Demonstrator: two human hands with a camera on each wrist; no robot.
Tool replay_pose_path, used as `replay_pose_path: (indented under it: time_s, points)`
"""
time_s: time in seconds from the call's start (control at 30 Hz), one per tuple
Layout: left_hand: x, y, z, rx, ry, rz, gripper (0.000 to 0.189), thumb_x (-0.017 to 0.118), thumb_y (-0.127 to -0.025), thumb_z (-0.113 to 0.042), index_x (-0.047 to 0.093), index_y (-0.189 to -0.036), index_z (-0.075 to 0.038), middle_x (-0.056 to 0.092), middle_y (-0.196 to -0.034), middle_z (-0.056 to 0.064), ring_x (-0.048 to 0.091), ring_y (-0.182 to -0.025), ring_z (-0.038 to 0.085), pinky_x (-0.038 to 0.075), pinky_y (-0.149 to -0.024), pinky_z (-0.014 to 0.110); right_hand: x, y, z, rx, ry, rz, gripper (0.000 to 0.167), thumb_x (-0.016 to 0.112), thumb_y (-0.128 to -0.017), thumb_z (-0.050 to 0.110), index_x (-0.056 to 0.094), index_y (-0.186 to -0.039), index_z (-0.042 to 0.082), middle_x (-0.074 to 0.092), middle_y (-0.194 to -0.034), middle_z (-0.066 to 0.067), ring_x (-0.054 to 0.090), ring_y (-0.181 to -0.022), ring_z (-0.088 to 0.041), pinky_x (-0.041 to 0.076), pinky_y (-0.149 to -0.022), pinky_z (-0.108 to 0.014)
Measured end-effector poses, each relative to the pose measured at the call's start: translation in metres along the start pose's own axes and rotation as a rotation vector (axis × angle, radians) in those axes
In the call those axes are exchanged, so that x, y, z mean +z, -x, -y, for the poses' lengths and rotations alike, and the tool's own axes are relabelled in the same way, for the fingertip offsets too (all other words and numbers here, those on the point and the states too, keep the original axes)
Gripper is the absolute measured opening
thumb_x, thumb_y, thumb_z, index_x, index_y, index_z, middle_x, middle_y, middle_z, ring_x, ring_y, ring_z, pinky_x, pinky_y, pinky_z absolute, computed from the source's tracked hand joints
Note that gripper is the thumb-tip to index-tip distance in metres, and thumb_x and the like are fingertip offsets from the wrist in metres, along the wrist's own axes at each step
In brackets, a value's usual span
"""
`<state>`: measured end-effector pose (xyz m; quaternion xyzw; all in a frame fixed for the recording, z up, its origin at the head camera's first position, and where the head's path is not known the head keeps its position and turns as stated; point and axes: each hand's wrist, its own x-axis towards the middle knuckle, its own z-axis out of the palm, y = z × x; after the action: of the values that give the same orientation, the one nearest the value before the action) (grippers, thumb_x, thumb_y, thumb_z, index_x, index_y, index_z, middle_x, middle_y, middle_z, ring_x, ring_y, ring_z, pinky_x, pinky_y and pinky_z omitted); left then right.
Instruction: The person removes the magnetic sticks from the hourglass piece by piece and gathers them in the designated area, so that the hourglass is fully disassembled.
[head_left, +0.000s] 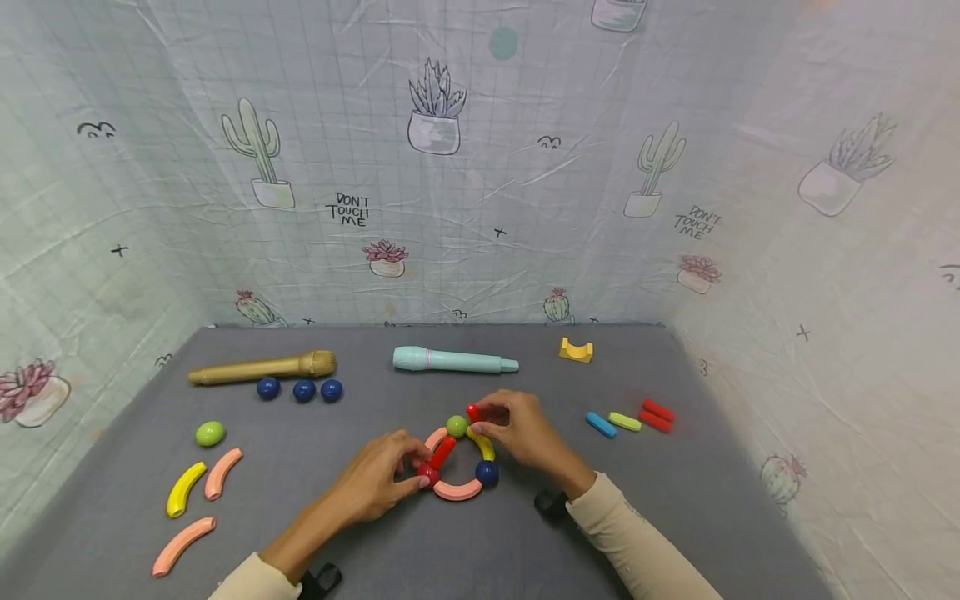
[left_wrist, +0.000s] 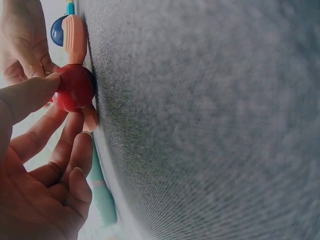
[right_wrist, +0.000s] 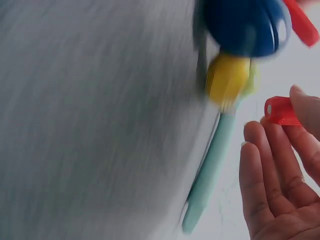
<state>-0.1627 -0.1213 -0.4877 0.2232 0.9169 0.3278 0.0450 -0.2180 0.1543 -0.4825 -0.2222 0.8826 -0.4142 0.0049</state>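
A ring of toy pieces lies on the grey table: a red ball (head_left: pixel 428 476), a green ball (head_left: pixel 457 426) and a blue ball (head_left: pixel 487 473), joined by a yellow curved piece (head_left: pixel 483 445) and salmon curved pieces (head_left: pixel 458 492). Across the ring, a red stick (head_left: pixel 444 452) slants from the red ball toward the green one. My left hand (head_left: pixel 381 479) pinches the red ball between thumb and fingertips. Above the ring's far right side, my right hand (head_left: pixel 521 429) pinches another short red stick (right_wrist: pixel 281 111) beside the green ball, its bare end showing in the right wrist view.
Behind lie a gold microphone (head_left: pixel 258 368), a mint microphone (head_left: pixel 453 360), several blue balls (head_left: pixel 303 391) and a yellow cradle (head_left: pixel 576 350). Leftward are a green ball (head_left: pixel 210 432) and curved pieces (head_left: pixel 185 490); rightward, several short sticks (head_left: pixel 625 422). A printed curtain (head_left: pixel 480 167) stands behind.
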Motion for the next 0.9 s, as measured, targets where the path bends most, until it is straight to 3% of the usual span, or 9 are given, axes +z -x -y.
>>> replay_pose_path:
  time_s: [0.27,0.5,0.67,0.9]
  points:
    - [0.000,-0.001,0.001,-0.004,-0.003,-0.001,0.022,0.085,-0.091,-0.025,0.077,-0.111,-0.020,0.066,-0.098,-0.008,0.056,-0.084,0.010,0.045,-0.073,0.024,-0.040,0.015,-0.028,0.119,0.051,-0.140,0.024,0.089,-0.087,0.016,0.076,-0.106,0.013,0.076,-0.096,0.001,0.070,-0.083,-0.010,0.058,-0.076,-0.023]
    - [0.000,-0.001,0.001,-0.019,-0.009,0.000,0.022,0.086,-0.091,-0.026,0.077,-0.111,-0.021,0.064,-0.097,-0.008,0.055,-0.082,0.009,0.044,-0.072,0.023,-0.079,0.031,-0.064,0.230,0.224,-0.181,0.023,0.090,-0.085,0.012,0.080,-0.105,0.010,0.079,-0.095,-0.003,0.072,-0.081,-0.012,0.061,-0.074,-0.033]
    - [0.000,-0.001,0.000,-0.019,-0.004,0.003,0.023,0.086,-0.091,-0.026,0.077,-0.111,-0.020,0.065,-0.099,-0.008,0.055,-0.084,0.009,0.045,-0.073,0.024,-0.100,0.041,-0.084,0.264,0.341,-0.215,0.024,0.089,-0.086,0.011,0.082,-0.108,0.007,0.080,-0.096,-0.008,0.074,-0.083,-0.020,0.061,-0.076,-0.042]
    - [0.000,-0.001,0.000,-0.013,-0.001,0.008,0.023,0.085,-0.092,-0.027,0.077,-0.112,-0.021,0.066,-0.100,-0.008,0.056,-0.084,0.009,0.046,-0.073,0.023,-0.116,0.049,-0.094,0.315,0.395,-0.200,0.018,0.081,-0.093,0.011,0.081,-0.110,0.003,0.080,-0.106,-0.015,0.074,-0.097,-0.033,0.060,-0.086,-0.052]
